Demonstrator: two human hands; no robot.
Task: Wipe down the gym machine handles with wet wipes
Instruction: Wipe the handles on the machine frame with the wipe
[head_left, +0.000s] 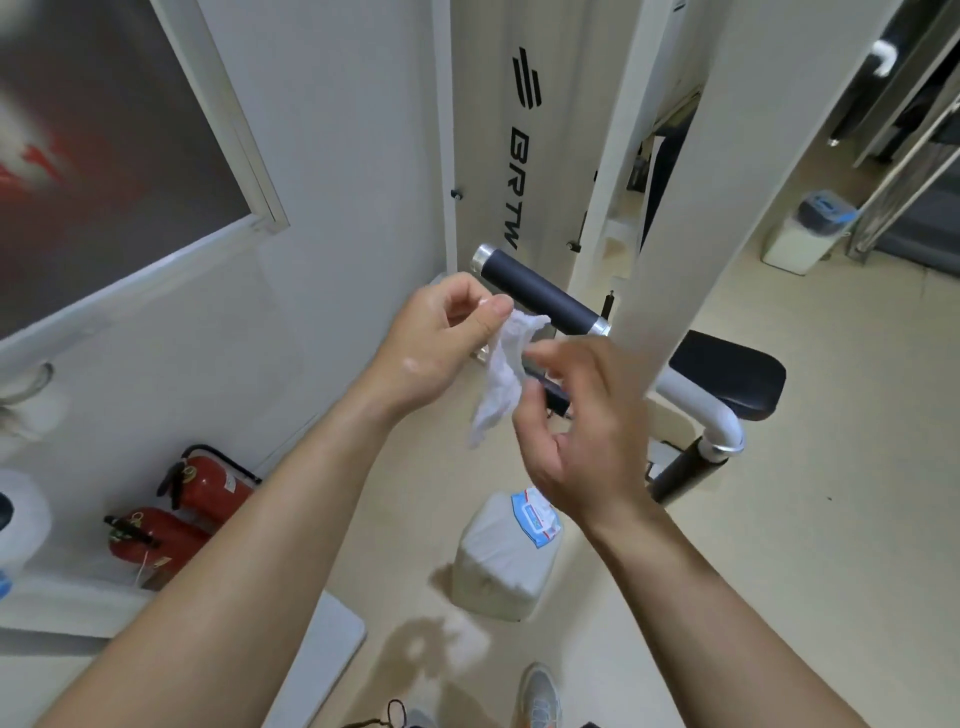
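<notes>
The left hand (447, 343), in the middle of the frame, holds up a crumpled white wet wipe (501, 382). Its thumb and forefinger pinch the wipe's top edge while the other fingers (460, 296) curl loosely above. The wipe hangs down from that pinch, twisted and narrow at its lower end.

The right hand (587, 421) is just to the right of the wipe, with its palm turned toward it. Its fingers are loosely curved and a little spread, the thumb apart from the rest. They are blurred, and whether the thumb touches the wipe cannot be told.

Directly behind the hands, the black handle (540, 288) slants from upper left to lower right, with a silver cap at each end. The wipe's top is just in front of the handle, and contact cannot be judged. Behind the handle stands the machine's white upright (514, 156) with black lettering, and a black seat pad (737, 374) sits to the right of the hands.

Below the right wrist, a pack of wet wipes (506, 556) lies on the pale floor (831, 519), its blue-and-white label facing up. Two red fire extinguishers (208, 483) lie by the wall at the lower left, and a light shoe (540, 696) shows at the bottom edge
</notes>
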